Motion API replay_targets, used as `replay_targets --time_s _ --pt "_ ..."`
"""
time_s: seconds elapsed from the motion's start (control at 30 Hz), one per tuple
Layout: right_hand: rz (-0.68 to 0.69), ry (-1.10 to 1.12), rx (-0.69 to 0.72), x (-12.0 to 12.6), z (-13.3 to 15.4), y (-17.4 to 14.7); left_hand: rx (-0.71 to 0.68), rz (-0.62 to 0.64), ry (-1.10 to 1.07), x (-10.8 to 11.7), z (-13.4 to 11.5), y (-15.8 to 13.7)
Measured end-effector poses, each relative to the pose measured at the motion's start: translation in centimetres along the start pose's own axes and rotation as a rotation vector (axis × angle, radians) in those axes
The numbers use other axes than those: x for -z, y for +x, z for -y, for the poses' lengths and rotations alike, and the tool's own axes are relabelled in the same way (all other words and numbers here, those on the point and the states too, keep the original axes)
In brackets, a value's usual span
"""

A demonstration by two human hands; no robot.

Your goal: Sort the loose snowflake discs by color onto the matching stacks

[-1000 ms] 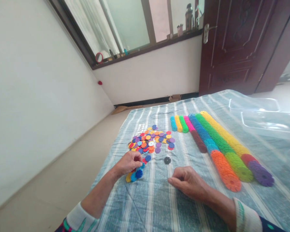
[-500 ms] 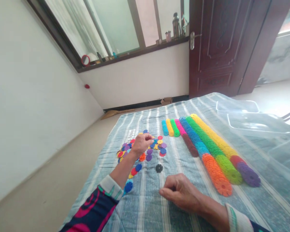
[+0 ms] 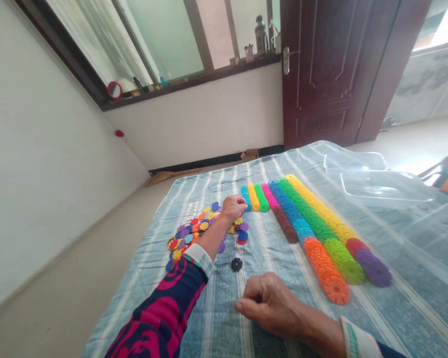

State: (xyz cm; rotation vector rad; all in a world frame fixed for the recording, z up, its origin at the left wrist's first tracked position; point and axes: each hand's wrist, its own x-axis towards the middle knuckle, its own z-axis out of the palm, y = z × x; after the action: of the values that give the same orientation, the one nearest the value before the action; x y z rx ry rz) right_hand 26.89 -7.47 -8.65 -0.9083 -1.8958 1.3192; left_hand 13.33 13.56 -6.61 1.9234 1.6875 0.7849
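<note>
My left hand point(image 3: 233, 209) is pinched closed beside the near end of a short light-blue row of notched plastic discs point(image 3: 246, 197). Whatever its fingertips hold is too small to make out. Under and left of that forearm lies a loose pile of mixed-colour discs point(image 3: 188, 233), partly hidden by the sleeve. A single black disc point(image 3: 236, 264) lies apart on the cloth between my hands. My right hand point(image 3: 271, 304) rests curled closed near the front, its inside hidden. To its right, long overlapping rows end in orange point(image 3: 326, 273), lime green point(image 3: 345, 263) and purple point(image 3: 375, 268) discs.
Blue striped cloth point(image 3: 216, 308) covers the bed-like surface. Clear plastic tubs point(image 3: 386, 186) stand at the right. Short yellow point(image 3: 253, 196) and green rows point(image 3: 262, 198) sit beside the light-blue one. Beyond are a dark red door point(image 3: 321, 74) and a window ledge point(image 3: 194, 85).
My left hand has moved from above the loose pile rightward and away from me to the light-blue row. My right hand stays curled in about the same place. The view has shifted slightly.
</note>
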Motion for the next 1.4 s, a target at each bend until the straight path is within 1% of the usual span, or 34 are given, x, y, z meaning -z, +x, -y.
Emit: replay_targets --time_s 0.13,0.33,0.47,0.63,0.8,1.07,1.17,1.23,1.3,1.4 --pt "0.007 0.011 0.013 0.1 0.0 0.0 -0.018 -0.014 0.048 -0.1 0.2 0.2" --pt "0.005 0.006 -0.003 -0.2 -0.2 0.1 -0.04 -0.037 0.165 0.5 0.2 -0.6" --pt "-0.002 -0.002 0.0 -0.2 -0.3 0.2 -0.046 -0.025 0.253 0.7 -0.2 -1.3" --pt "-0.009 0.005 0.01 -0.2 -0.2 0.1 -0.028 -0.018 0.338 0.3 -1.0 -1.5" --pt "-0.008 0.037 0.02 -0.2 -0.2 0.0 -0.01 -0.006 0.379 0.1 -1.6 -1.5" --pt "-0.014 -0.018 0.008 -0.3 -0.4 0.0 -0.012 -0.021 0.41 0.5 -2.0 -2.3" --pt "-0.001 -0.031 0.011 -0.3 -0.4 0.1 -0.024 -0.041 0.42 1.4 -1.6 -2.8" --pt "0.007 -0.039 0.009 -0.2 -0.4 0.1 -0.043 -0.058 0.423 2.6 -1.1 -3.4" --pt "0.002 -0.051 0.0 -0.2 -0.4 0.0 -0.067 -0.069 0.426 4.3 -0.2 -4.3" --pt "-0.014 -0.062 -0.006 -0.2 -0.4 -0.2 -0.066 -0.071 0.443 7.7 1.4 -6.3"
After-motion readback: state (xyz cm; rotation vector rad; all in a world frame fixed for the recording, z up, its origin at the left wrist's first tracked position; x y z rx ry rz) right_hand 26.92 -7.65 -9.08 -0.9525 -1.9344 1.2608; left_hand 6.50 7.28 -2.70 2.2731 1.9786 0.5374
